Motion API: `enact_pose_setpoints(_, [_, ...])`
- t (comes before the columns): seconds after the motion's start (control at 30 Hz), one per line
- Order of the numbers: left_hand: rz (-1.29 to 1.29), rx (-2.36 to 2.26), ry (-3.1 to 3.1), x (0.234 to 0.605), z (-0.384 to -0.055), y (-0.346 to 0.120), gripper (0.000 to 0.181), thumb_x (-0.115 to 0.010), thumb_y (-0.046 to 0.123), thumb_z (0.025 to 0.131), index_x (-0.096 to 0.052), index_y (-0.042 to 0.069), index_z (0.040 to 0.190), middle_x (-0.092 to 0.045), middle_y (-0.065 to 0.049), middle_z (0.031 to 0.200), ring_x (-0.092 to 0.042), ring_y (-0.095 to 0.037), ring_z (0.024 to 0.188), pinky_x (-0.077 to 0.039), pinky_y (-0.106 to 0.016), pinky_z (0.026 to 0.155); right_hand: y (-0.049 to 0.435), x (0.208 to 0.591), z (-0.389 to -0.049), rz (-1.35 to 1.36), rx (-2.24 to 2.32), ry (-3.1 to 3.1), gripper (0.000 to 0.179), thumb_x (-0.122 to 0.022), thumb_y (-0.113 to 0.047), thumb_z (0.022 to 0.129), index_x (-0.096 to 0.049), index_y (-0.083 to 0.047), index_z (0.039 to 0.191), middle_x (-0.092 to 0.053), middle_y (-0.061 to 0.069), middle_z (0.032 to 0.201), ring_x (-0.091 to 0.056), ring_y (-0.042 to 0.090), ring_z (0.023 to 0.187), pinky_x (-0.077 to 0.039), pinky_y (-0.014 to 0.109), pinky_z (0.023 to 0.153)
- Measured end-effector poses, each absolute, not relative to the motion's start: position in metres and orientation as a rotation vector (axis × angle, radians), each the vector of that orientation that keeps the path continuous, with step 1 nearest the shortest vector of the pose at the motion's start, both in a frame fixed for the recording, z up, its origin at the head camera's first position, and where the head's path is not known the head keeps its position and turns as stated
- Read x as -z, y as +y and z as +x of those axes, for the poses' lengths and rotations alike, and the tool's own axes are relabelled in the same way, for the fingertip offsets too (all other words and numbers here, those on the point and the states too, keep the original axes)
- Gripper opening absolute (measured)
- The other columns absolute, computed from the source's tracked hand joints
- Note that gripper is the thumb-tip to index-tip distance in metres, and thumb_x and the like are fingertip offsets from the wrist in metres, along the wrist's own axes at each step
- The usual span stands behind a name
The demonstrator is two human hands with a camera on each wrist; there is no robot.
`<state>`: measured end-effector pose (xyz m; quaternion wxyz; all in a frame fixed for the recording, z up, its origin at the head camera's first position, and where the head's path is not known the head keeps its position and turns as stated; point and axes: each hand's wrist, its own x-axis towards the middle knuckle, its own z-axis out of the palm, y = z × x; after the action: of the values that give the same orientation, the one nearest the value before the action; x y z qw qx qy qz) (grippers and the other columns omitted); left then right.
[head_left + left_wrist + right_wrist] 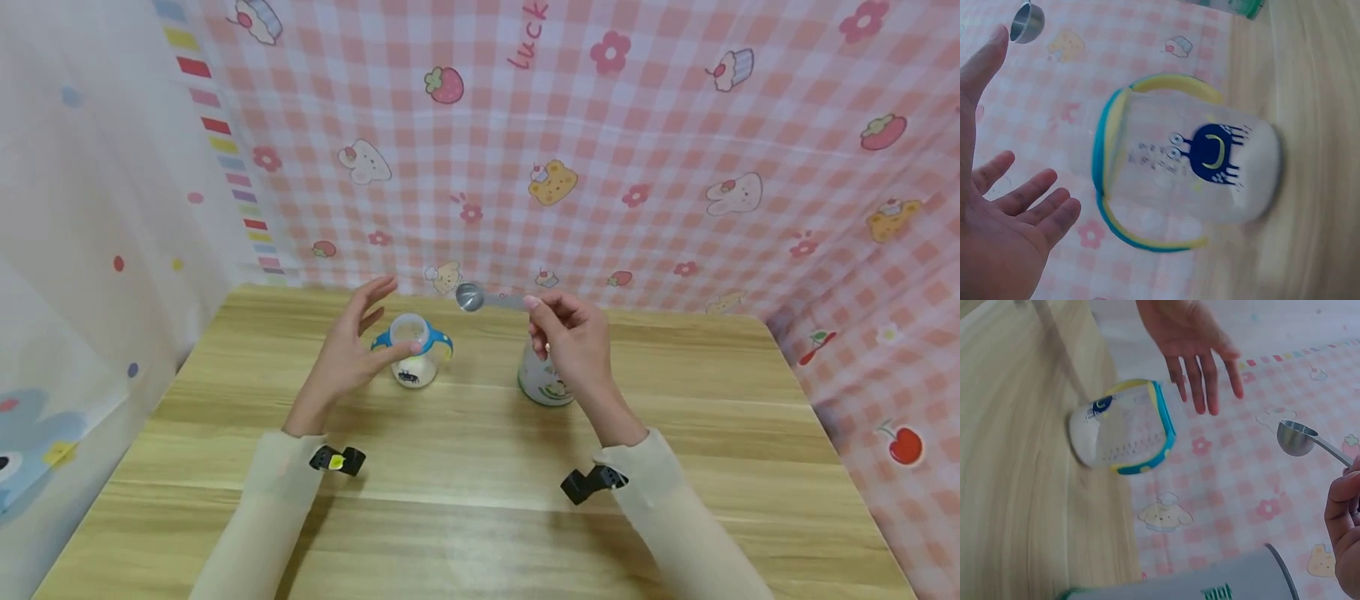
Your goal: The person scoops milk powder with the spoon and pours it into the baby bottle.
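Observation:
My right hand [573, 337] pinches the handle of a metal measuring spoon [470, 297], holding it in the air above the table. In the right wrist view the spoon's bowl [1295, 438] points away from the fingers. My left hand [348, 346] is beside a clear baby bottle [412, 367] with blue and yellow handles, its fingers spread and relaxed. The left wrist view shows the bottle [1191, 156] without a lid, white contents at its base and a dark cartoon print. Below my right hand stands a whitish can [542, 379], partly hidden by that hand.
The wooden table [465, 517] carries the bottle and the can. Behind it hangs a pink checked cloth [495, 125] with cartoon prints, and a white dotted curtain [90, 208] is on the left. Both wrists wear black camera straps.

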<state>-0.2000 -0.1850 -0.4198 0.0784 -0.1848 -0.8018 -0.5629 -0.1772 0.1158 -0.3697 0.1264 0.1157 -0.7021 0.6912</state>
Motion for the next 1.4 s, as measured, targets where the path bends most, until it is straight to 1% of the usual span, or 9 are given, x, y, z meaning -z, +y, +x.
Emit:
enact_pose_setpoints(0.13, [-0.618, 1.661, -2.392, 0.411, -0.198, -0.177, 0.092, -0.089, 0.019, 0.081, -0.037, 0.025, 0.157, -0.042, -0.001, 0.161, -0.036, -0.024, 0.152, -0.033, -0.047, 0.127, 0.126, 0.367, -0.176, 0.303, -2.011, -2.049, 0.024, -0.067, -0.015, 0.101, -0.067, 0.009, 0.096, -0.059, -0.002, 0.064, -0.05, 0.009, 0.048, -0.044, 0.02, 0.042])
enact_pose_setpoints(0.37, [-0.692, 1.645, -2.403, 0.399, -0.196, -0.16, 0.09, -0.089, 0.02, 0.081, -0.039, 0.026, 0.155, -0.041, 0.001, 0.162, -0.035, -0.025, 0.152, -0.034, -0.046, 0.127, 0.148, 0.361, -0.175, 0.187, -1.946, -2.101, 0.024, -0.068, -0.019, 0.1, -0.067, 0.004, 0.095, -0.06, -0.004, 0.065, -0.05, 0.008, 0.05, -0.045, 0.019, 0.043])
enact_pose_setpoints(0.57, [-0.746, 1.627, -2.412, 0.401, -0.197, -0.143, 0.092, -0.09, 0.022, 0.08, -0.038, 0.025, 0.156, -0.041, 0.002, 0.162, -0.037, -0.021, 0.151, -0.037, -0.045, 0.125, 0.165, 0.361, -0.176, 0.221, -1.874, -2.073, 0.025, -0.069, -0.015, 0.099, -0.066, 0.008, 0.093, -0.059, -0.002, 0.063, -0.05, 0.009, 0.047, -0.046, 0.02, 0.041])
enact_pose_setpoints(0.77, [-0.814, 1.632, -2.397, 0.404, -0.198, -0.127, 0.093, -0.089, 0.035, 0.081, -0.036, 0.025, 0.157, -0.041, 0.001, 0.162, -0.037, -0.021, 0.152, -0.038, -0.048, 0.124, 0.182, 0.364, -0.177, 0.256, -1.814, -2.087, 0.025, -0.068, -0.015, 0.1, -0.067, 0.009, 0.094, -0.059, -0.003, 0.063, -0.05, 0.009, 0.047, -0.045, 0.02, 0.04])
enact_pose_setpoints(0.9, [-0.822, 1.661, -2.409, 0.406, -0.198, -0.115, 0.094, -0.088, 0.043, 0.081, -0.036, 0.025, 0.157, -0.04, 0.003, 0.163, -0.036, -0.018, 0.152, -0.038, -0.044, 0.125, 0.192, 0.366, -0.178, 0.284, -1.773, -2.099, 0.023, -0.068, -0.012, 0.099, -0.068, 0.01, 0.093, -0.059, -0.002, 0.063, -0.049, 0.01, 0.046, -0.043, 0.02, 0.038])
enact_pose_setpoints(1.07, [-0.83, 1.701, -2.428, 0.411, -0.198, -0.101, 0.097, -0.089, 0.037, 0.08, -0.034, 0.024, 0.158, -0.039, 0.005, 0.163, -0.036, -0.016, 0.152, -0.037, -0.042, 0.125, 0.203, 0.37, -0.179, 0.323, -1.698, -2.145, 0.022, -0.068, -0.012, 0.099, -0.068, 0.007, 0.088, -0.059, 0.002, 0.061, -0.048, 0.012, 0.043, -0.041, 0.022, 0.037])
enact_pose_setpoints(1.17, [-0.854, 1.712, -2.425, 0.414, -0.198, -0.093, 0.096, -0.09, 0.03, 0.08, -0.034, 0.024, 0.158, -0.04, 0.005, 0.163, -0.037, -0.017, 0.152, -0.038, -0.044, 0.124, 0.207, 0.372, -0.179, 0.318, -1.634, -2.207, 0.024, -0.068, -0.013, 0.099, -0.067, 0.006, 0.086, -0.06, 0.002, 0.061, -0.049, 0.012, 0.043, -0.041, 0.023, 0.036])
enact_pose_setpoints(1.33, [-0.894, 1.737, -2.429, 0.421, -0.199, -0.082, 0.096, -0.09, 0.023, 0.081, -0.033, 0.027, 0.158, -0.039, 0.004, 0.163, -0.038, -0.019, 0.151, -0.04, -0.048, 0.123, 0.213, 0.377, -0.181, 0.306, -1.544, -2.297, 0.023, -0.068, -0.013, 0.1, -0.069, 0.006, 0.087, -0.059, -0.002, 0.061, -0.05, 0.011, 0.045, -0.042, 0.022, 0.037])
enact_pose_setpoints(1.4, [-0.891, 1.742, -2.444, 0.424, -0.199, -0.077, 0.097, -0.09, 0.025, 0.081, -0.032, 0.029, 0.159, -0.04, 0.003, 0.163, -0.039, -0.018, 0.15, -0.041, -0.046, 0.122, 0.212, 0.375, -0.18, 0.308, -1.494, -2.325, 0.022, -0.067, -0.01, 0.1, -0.069, 0.007, 0.087, -0.06, 0.001, 0.062, -0.05, 0.009, 0.046, -0.042, 0.021, 0.038])
